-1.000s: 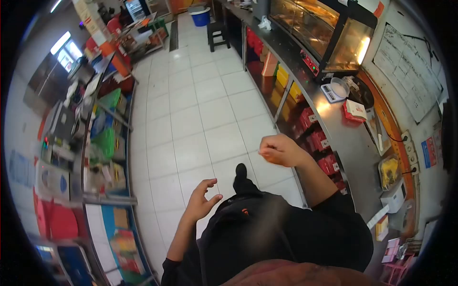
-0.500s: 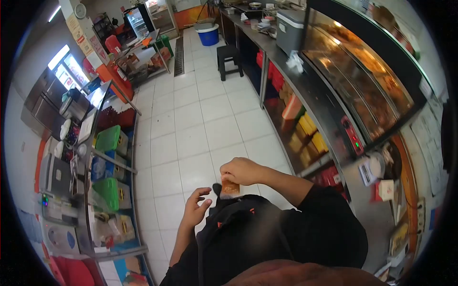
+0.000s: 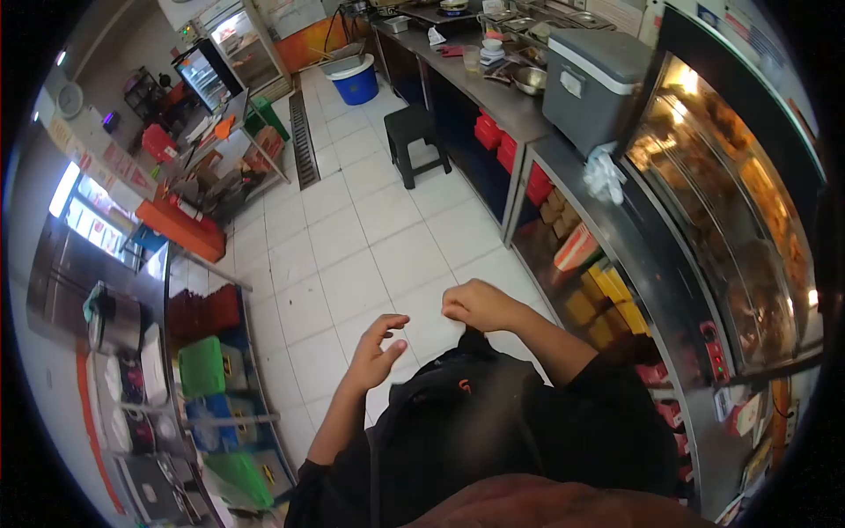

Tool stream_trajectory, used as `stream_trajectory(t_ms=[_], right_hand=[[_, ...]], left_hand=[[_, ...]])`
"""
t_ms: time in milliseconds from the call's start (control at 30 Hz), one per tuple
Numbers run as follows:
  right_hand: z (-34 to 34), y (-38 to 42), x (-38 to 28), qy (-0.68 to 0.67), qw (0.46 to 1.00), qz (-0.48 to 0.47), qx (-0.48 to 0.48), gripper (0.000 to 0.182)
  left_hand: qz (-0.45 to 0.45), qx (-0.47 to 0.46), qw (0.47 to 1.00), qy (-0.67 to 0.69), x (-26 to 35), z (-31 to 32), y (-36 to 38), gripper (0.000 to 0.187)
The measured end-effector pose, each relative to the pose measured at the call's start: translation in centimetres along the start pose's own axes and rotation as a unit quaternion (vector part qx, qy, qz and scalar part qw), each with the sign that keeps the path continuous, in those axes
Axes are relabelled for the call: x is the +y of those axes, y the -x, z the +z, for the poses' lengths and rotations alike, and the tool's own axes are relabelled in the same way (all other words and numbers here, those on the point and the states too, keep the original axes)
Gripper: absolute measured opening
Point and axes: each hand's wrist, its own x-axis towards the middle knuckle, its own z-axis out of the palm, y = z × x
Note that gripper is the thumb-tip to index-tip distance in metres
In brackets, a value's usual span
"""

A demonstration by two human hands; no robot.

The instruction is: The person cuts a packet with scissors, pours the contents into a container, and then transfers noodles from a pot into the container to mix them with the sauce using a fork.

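Note:
My left hand [image 3: 378, 354] is held out over the floor with its fingers curved and apart, the thumb separate, and nothing in it. My right hand [image 3: 478, 305] is closed in a fist to its right, just above a dark peak of the black clothing [image 3: 466, 374] at my front. What the right hand grips, if anything, is hidden under its fingers. The two hands do not touch.
A black stool [image 3: 412, 141] and a blue tub [image 3: 355, 84] stand ahead on the tiled floor. Along the right runs a steel counter with a grey cooler [image 3: 588, 84] and a lit food cabinet [image 3: 722, 202]. Shelves with green-lidded boxes [image 3: 202, 365] line the left.
The view has moved forward and turned, bringing the stool and cooler nearer. My right hand has shifted right, and the orange-brown item below it no longer shows. My left hand remains open.

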Motion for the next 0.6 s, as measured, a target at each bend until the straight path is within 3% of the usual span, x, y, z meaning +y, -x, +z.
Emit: stream_trajectory(t_ms=[100, 233, 367, 533, 600], right_hand=[[-3.9, -10.1, 4.5, -0.116, 0.988, -0.093, -0.036, 0.023], [-7.2, -24.3, 7.3, -0.003, 0.982, -0.188, 0.003, 0.02], [-10.1, -38.3, 9.1, -0.031, 0.959, -0.28, 0.033, 0.021], [-12.2, -56.3, 12.1, -0.118, 0.955, -0.272, -0.008, 0.025], [-13.8, -62.7, 13.1, -0.181, 0.963, -0.192, -0.064, 0.022]], left_hand=[[0.036, -0.021, 0.999, -0.027, -3.0, -3.0, -11.5, 0.045], [0.028, 0.012, 0.999, -0.022, -5.4, -8.2, -23.8, 0.035], [0.023, 0.112, 0.993, -0.023, -8.6, -15.7, -32.5, 0.016], [0.016, 0.198, 0.979, 0.047, -17.0, -25.5, -42.8, 0.008], [0.014, 0.205, 0.978, 0.043, -19.0, -30.3, -47.4, 0.01]])
